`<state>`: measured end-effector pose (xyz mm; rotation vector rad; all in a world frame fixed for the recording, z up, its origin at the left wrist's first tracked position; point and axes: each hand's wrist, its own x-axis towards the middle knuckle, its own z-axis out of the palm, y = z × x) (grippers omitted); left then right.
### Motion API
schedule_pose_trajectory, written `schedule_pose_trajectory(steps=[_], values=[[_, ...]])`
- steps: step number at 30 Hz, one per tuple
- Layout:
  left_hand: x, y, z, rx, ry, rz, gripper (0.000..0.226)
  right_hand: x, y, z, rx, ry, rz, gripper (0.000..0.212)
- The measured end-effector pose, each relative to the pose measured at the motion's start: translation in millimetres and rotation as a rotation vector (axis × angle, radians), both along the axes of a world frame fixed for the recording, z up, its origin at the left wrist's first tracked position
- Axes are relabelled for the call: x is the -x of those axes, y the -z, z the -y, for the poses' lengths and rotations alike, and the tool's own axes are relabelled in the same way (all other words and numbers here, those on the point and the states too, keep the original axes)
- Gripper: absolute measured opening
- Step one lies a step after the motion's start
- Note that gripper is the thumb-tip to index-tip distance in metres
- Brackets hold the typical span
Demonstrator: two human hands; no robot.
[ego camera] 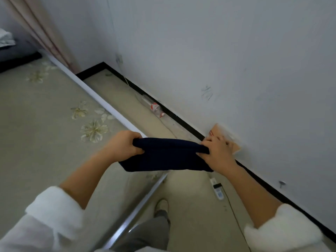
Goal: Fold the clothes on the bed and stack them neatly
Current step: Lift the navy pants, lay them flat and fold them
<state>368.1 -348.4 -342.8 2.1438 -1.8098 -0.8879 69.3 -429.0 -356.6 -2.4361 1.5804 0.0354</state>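
— where's the cloth?
— the dark blue cloth (167, 155) is held in the air between both hands, over the corner of the bed (45, 124) and the floor (190, 206). it's doubled into a thick band; what garment it is i can't tell.
— and the hands?
— the left hand (125, 146) has its fingers curled round one end, and the right hand (218, 153) grips the other, partly hiding a brown paper thing (237, 149) at the wall.
— any containers?
— a clear bottle (154, 108) lies by the skirting; its contents are hard to make out.
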Motion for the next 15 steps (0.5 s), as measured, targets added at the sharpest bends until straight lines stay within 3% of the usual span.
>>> schedule_pose_trajectory(steps=[8, 15], values=[[6, -8, 143, 0.038, -0.044, -0.054, 0.008, 2, -10, 156, 0.026, -0.006, 0.033, 0.029], [-2, 7, 247, 0.007, -0.173, -0.094, 0.013, -17, -7, 294, -0.022, -0.170, -0.035, 0.031]])
